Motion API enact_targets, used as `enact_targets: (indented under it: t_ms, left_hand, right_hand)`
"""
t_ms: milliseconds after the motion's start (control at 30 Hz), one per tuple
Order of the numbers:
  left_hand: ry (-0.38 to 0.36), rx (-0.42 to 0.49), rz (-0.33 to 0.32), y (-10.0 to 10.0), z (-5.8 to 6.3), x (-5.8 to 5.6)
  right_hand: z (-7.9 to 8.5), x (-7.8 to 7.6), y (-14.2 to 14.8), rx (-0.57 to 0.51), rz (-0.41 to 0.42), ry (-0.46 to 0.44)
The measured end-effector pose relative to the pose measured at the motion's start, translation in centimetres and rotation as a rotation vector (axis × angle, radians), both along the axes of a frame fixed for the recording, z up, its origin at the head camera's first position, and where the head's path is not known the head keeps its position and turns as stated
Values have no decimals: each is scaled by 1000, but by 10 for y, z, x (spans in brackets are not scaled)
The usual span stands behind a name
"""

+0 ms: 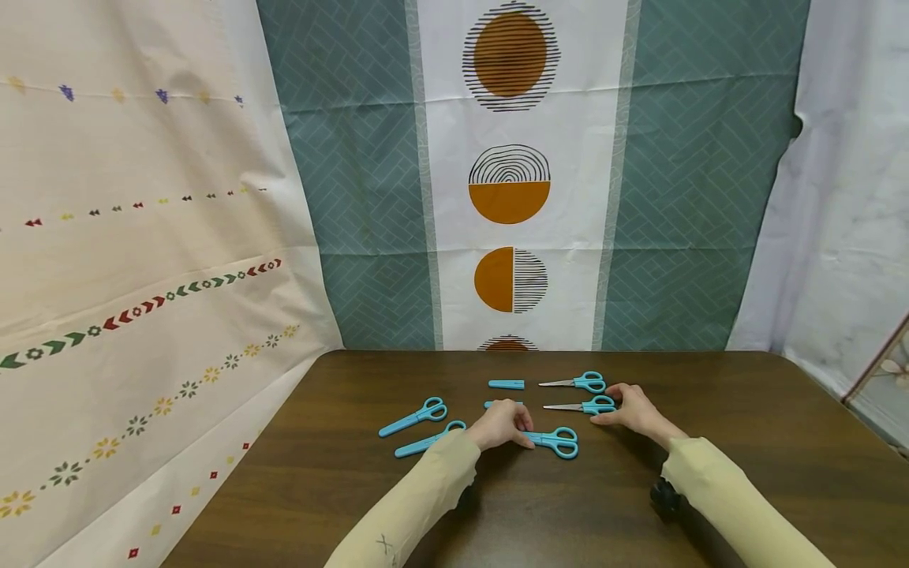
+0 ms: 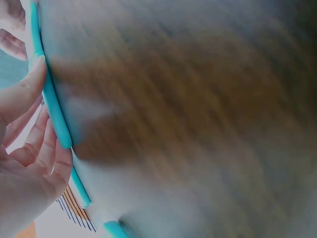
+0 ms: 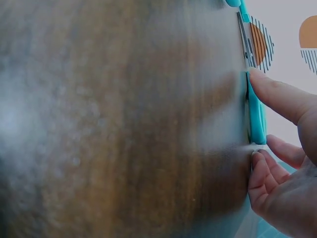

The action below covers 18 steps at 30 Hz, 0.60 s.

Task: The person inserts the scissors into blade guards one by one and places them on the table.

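Observation:
My left hand pinches a pair of light-blue scissors in its cover at the front of the group, its finger loops pointing right. In the left wrist view, the thumb presses near the joint of handle and cover, with the fingers behind. To the right, my right hand holds the handle of uncovered scissors, thumb on the near side. Their metal blade points left. A second uncovered pair lies just behind. One loose blue cover lies to its left; another is partly hidden by my left hand.
Two more covered scissors lie on the left, one farther back and one nearer, whose loops sit close to my left wrist. The dark wooden table ends at patterned cloth hangings behind and at the sides.

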<state>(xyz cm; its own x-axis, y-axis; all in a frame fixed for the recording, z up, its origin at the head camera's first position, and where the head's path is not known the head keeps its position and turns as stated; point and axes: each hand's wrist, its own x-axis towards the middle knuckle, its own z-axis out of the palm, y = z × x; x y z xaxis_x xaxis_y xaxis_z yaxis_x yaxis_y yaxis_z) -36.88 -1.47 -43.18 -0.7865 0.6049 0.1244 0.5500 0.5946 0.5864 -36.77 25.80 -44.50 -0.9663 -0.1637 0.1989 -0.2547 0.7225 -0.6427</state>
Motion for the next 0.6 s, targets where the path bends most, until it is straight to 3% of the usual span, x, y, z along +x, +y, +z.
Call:
enact_targets:
  t_ms: [300,600]
  left_hand:
    - [-30,22,45,-3,7,-1]
    - [-29,48,49,-8,10,-1]
  right_hand:
    - [-13,-12,11,-40,63,67]
    - [1,2,-4,13,-18,-17]
